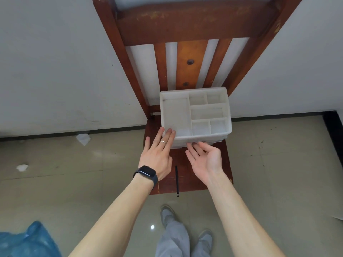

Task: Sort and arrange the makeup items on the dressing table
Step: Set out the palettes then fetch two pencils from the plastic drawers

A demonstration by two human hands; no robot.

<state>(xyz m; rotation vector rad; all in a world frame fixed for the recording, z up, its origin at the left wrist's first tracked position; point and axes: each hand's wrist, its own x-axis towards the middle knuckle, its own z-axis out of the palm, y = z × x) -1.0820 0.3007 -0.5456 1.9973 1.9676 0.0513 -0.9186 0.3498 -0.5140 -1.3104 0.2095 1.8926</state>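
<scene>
White organizer tray [201, 138] sat on chair seat [179, 158]. Left hand [157, 151] lay flat, fingers straight & together, tips on its front-left corner. Right hand [206, 160] was palm-up, fingers relaxed, tips at lower front edge. Tray: translucent plastic, one big compartment left, five smaller right.

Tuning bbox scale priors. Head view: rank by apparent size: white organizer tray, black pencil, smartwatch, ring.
1. white organizer tray, largest by far.
2. black pencil and smartwatch: unsure; the pencil is longer, the watch wider.
3. ring, smallest.
</scene>
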